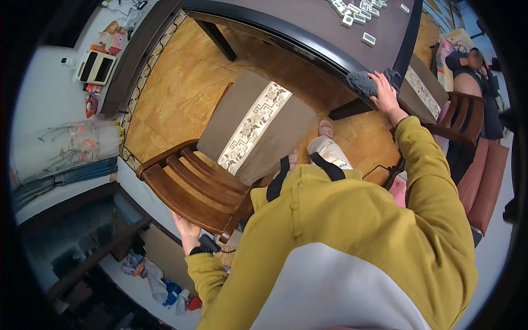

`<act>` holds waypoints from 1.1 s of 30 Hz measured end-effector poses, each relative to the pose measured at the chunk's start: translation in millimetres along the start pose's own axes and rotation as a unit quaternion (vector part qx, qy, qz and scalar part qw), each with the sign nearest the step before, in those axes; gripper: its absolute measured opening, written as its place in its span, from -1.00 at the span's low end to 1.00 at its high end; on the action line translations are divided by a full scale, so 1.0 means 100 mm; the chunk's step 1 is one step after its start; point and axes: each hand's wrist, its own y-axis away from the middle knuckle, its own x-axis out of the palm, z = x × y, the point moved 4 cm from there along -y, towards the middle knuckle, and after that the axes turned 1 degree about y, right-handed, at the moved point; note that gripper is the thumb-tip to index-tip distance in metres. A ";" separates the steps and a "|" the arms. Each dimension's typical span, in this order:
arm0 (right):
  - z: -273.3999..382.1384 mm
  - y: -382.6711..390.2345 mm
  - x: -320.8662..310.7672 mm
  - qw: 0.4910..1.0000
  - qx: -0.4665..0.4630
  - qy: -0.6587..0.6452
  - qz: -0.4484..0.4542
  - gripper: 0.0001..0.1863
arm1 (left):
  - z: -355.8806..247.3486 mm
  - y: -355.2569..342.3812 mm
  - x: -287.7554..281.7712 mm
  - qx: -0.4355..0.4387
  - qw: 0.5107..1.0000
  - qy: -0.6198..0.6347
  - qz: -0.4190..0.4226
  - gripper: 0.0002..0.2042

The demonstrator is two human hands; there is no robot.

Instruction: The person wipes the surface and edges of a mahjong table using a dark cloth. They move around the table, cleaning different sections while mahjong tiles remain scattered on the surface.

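My right grip (386, 92) holds the grey cloth (361, 83), presumably soft, beneath it at the bench (329, 39) edge; my left grip (188, 231), closure undeterminable, touches the chair (204, 183), likely heavy, best held by its top rail (177, 201).

A bunched dark grey cloth (360, 83) lies at the table's (388, 58) near right corner; the brown slat-backed chair (184, 202), its cushion (228, 113) flower-banded, stands before the table.

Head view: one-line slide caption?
Right hand on a grey cloth at the edge of the dark table, left hand at the wooden chair backrest.
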 end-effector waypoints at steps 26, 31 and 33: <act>-0.41 -0.42 -0.42 0.971 -0.202 -0.128 0.017 -0.20 | 1.67 0.51 4.43 -0.209 0.779 -0.565 0.171 -0.57; -0.56 -0.47 -0.40 0.949 -0.138 -0.283 -0.023 -0.24 | 1.49 0.44 5.12 -0.184 0.728 -0.607 0.261 -0.56; -0.59 -0.46 -0.38 0.938 -0.100 -0.328 -0.045 -0.25 | 1.38 0.30 5.32 -0.183 0.704 -0.617 0.302 -0.57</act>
